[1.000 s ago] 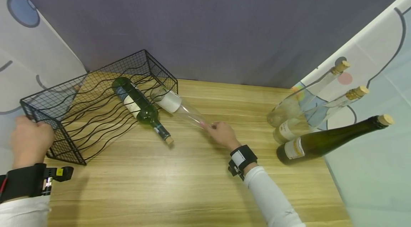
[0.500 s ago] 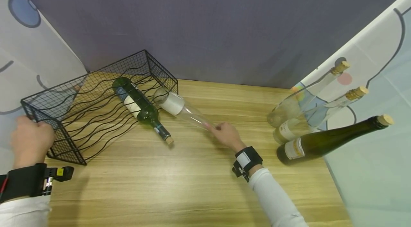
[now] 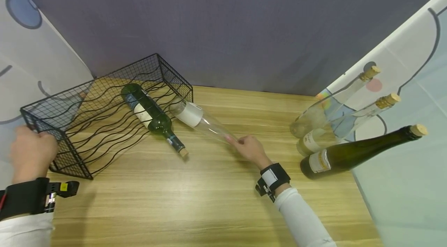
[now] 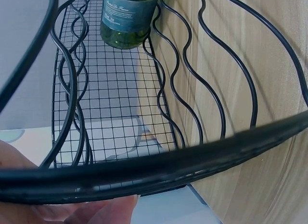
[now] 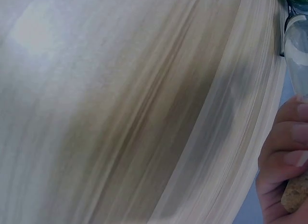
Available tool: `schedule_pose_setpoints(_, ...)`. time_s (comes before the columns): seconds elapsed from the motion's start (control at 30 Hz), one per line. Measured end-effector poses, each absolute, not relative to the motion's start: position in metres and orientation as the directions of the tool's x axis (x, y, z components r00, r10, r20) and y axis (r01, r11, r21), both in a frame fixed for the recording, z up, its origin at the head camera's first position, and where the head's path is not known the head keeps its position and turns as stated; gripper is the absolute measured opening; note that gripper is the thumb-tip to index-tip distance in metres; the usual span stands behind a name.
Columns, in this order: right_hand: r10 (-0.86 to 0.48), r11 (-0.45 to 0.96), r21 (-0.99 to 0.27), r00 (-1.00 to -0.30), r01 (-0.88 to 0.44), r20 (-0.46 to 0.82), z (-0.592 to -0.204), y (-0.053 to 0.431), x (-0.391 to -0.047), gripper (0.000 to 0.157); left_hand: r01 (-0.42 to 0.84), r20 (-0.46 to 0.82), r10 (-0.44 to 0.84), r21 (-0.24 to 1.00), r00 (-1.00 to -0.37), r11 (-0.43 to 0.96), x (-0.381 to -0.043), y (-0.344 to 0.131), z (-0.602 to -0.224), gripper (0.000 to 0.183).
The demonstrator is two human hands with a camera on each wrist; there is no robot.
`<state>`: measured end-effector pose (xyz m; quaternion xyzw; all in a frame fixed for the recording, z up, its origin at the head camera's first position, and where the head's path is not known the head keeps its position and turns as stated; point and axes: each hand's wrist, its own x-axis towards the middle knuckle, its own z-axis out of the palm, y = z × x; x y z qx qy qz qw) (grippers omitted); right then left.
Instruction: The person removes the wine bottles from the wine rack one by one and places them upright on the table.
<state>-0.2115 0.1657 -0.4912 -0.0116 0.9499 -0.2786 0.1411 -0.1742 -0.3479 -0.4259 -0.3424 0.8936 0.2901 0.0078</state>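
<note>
A black wire wine rack (image 3: 158, 58) lies on the wooden table at the left. My left hand (image 3: 34, 152) grips its near left end; in the left wrist view the fingers (image 4: 113, 209) curl under a thick black bar. One green wine bottle (image 3: 158, 122) lies across the wavy wires, its corked neck pointing toward me. By its neck my right hand (image 3: 249, 149) holds a clear glass bottle (image 3: 192, 114) with a white label. That bottle's base overlaps the rack's right end. A cork (image 5: 296, 192) shows below the right fingers in the right wrist view.
Three corked bottles stand at the right: a clear bottle (image 3: 309, 122) at the back, a clear labelled bottle (image 3: 312, 142) before it, and a tall green bottle (image 3: 338, 157) nearest me. A dark grey panel (image 3: 223, 29) rises behind the table (image 3: 174, 200), with patterned panels at both sides.
My right hand has moved a little right and toward me, and the clear bottle has shifted with it. The left hand, rack and green bottle have stayed in place.
</note>
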Motion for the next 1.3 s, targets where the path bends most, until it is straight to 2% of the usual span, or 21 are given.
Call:
schedule_pose_setpoints(0.37,-0.086,0.843,-0.532,-0.959,0.074,-0.271,-0.491,0.177,-0.205,0.061,-0.608,-0.189,-0.609,0.506,-0.77,0.611,-0.173,-0.346,-0.423,0.057)
schedule_pose_setpoints(0.8,-0.084,0.846,-0.527,-0.955,0.082,-0.283,-0.49,0.189,-0.199,0.065,-0.629,-0.229,-0.61,0.502,-0.759,0.594,-0.176,-0.351,-0.429,0.059)
schedule_pose_setpoints(1.3,-0.087,0.842,-0.534,-0.956,0.079,-0.279,-0.491,0.208,-0.191,0.06,-0.61,-0.204,-0.601,0.499,-0.773,0.616,-0.174,-0.349,-0.425,0.058)
